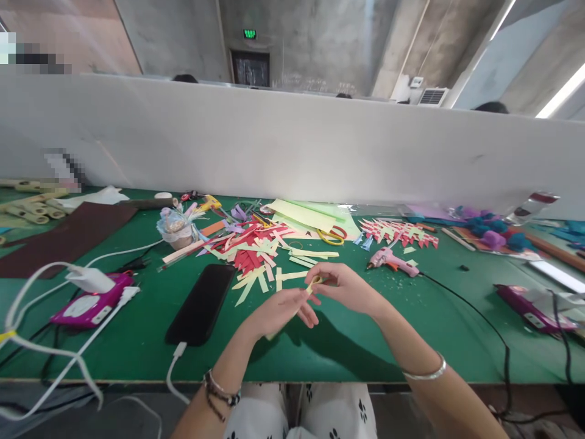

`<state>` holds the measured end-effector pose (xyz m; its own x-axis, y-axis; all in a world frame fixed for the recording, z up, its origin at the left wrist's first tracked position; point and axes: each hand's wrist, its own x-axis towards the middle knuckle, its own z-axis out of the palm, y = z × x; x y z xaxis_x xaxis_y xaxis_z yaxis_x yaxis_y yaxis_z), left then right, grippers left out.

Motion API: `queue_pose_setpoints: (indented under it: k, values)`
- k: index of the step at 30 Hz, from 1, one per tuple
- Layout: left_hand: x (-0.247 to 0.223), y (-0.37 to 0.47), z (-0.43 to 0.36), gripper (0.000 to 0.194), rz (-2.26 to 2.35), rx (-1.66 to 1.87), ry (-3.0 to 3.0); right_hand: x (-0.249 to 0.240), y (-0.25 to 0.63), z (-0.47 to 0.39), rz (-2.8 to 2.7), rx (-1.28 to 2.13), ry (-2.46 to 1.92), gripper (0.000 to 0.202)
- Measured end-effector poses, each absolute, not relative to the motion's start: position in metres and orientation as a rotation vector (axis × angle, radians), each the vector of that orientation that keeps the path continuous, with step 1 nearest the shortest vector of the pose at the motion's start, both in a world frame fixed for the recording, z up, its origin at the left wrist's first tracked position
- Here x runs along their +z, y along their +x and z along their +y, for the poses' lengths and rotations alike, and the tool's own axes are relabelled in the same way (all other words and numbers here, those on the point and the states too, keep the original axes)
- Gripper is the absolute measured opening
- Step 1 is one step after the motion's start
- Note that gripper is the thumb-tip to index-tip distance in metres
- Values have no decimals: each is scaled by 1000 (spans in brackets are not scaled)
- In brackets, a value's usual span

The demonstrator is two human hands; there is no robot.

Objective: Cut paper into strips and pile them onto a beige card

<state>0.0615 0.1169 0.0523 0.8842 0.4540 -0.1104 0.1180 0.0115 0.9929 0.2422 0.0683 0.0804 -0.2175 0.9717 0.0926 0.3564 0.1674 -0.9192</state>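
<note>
A pale yellow paper strip [314, 281] is curled into a small loop between my two hands, above the front of the green table. My left hand [280, 310] grips it from the left, and an end of the strip shows below that palm. My right hand [346, 288] pinches the loop from the right with thumb and forefinger. Just beyond my fingers lie loose pale yellow strips [299, 275] and a heap of red, pink and green paper strips [250, 249]. A pink glue gun [393, 262] rests to the right of my right hand.
Left of my hands lies a black phone [201, 305] on a charging cable. Magenta power strips [94, 308] with cords sit at both sides. Yellow-handled scissors [333, 235], paper sheets [301, 214] and a red-and-white woven paper piece [397, 233] are farther back, before a white partition [292, 146].
</note>
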Motion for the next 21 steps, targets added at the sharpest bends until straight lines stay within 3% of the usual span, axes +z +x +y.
queue_pose_setpoints:
  k: [12,21]
  values:
    - [50,61,113,36,675,336,1757,81,253,73,-1608,1038,-1400,16]
    - [48,50,112,39,839,414,2089,66,259,59,-1892,623,-1470,19]
